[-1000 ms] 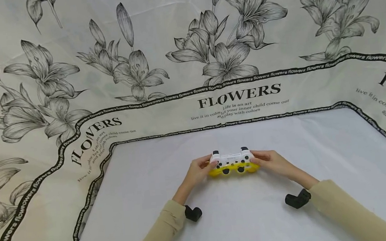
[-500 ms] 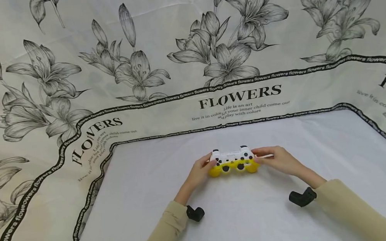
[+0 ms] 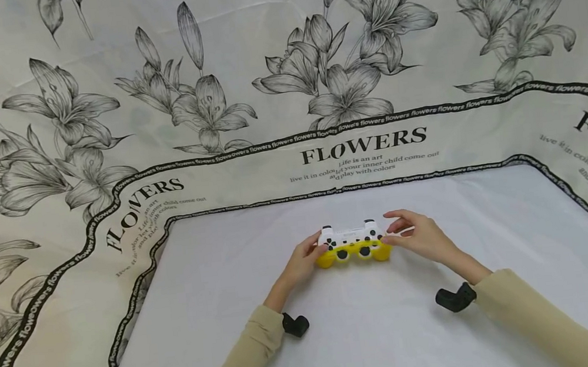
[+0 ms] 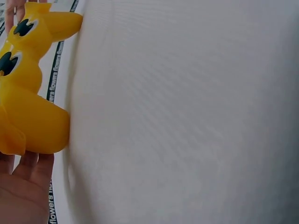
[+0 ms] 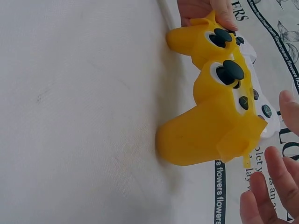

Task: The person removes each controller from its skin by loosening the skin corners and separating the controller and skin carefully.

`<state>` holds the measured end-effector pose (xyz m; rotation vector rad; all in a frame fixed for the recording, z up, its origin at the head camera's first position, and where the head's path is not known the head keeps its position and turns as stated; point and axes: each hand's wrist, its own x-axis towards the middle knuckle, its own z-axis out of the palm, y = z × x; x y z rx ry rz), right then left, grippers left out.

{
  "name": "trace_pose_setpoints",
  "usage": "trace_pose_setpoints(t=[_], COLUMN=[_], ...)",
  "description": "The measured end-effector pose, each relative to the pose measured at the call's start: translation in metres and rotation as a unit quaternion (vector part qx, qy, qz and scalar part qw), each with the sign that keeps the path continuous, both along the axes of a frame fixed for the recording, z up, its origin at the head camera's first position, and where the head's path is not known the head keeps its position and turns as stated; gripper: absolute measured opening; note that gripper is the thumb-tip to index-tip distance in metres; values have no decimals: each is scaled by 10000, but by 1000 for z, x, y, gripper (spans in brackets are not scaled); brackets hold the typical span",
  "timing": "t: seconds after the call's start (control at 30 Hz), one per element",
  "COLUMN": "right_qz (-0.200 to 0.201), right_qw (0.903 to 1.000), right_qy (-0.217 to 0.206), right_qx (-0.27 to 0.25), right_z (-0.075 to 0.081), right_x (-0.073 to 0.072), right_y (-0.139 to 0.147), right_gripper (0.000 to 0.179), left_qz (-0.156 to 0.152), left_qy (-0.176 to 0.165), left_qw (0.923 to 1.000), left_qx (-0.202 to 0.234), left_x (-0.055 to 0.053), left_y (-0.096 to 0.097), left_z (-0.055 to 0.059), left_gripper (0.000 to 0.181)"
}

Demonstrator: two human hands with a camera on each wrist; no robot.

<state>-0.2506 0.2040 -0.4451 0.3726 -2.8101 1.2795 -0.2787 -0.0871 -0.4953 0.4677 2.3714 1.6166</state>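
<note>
A white game controller (image 3: 351, 235) with black buttons and sticks wears a yellow soft cover (image 3: 383, 253) over its grips and lower half. My left hand (image 3: 297, 264) holds its left end, thumb on the front face, fingers behind. At the other end, my right hand (image 3: 423, 239) has its fingers spread and relaxed. In the right wrist view those fingers stand apart from the controller, and a loose flap of the cover (image 5: 236, 142) sticks out at the near corner. The left wrist view shows the cover's yellow grip (image 4: 37, 121) above the left fingers.
The controller is over a white-covered table (image 3: 372, 329). A flower-printed cloth (image 3: 251, 176) hangs behind and at both sides. A black camera mount (image 3: 296, 325) is on the left wrist and another black mount (image 3: 455, 298) on the right.
My right hand has let go of the controller's right end and its fingers have spread away. The left hand keeps its hold, and the controller stays nearly in place.
</note>
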Motion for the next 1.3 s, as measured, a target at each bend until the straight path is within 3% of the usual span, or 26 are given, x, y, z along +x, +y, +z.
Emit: trace_pose_setpoints(t=[0.1, 0.4, 0.67, 0.87, 1.13, 1.3], right_qz=[-159, 172, 517, 512, 605, 436], right_qw=[9998, 9977, 9932, 9867, 9860, 9828], right_qy=[141, 649, 871, 1092, 994, 1226], right_qx=[-8, -68, 582, 1089, 1194, 1313], right_z=[0, 5, 8, 14, 12, 10], right_x=[1, 6, 10, 5, 6, 8], right_y=[-3, -16, -30, -34, -40, -44], right_gripper=[63, 66, 55, 48, 37, 30], left_qz=[-11, 8, 19, -9, -43, -39], left_qy=[20, -10, -155, -116, -148, -103], left_qw=[10000, 10000, 9999, 9999, 9998, 9999], left_qx=[40, 83, 44, -22, -108, -113], left_x=[2, 3, 5, -1, -3, -2], left_y=[1, 1, 1, 2, -1, -1], left_z=[-1, -7, -5, 1, 2, 3], left_gripper=[54, 54, 54, 54, 52, 52])
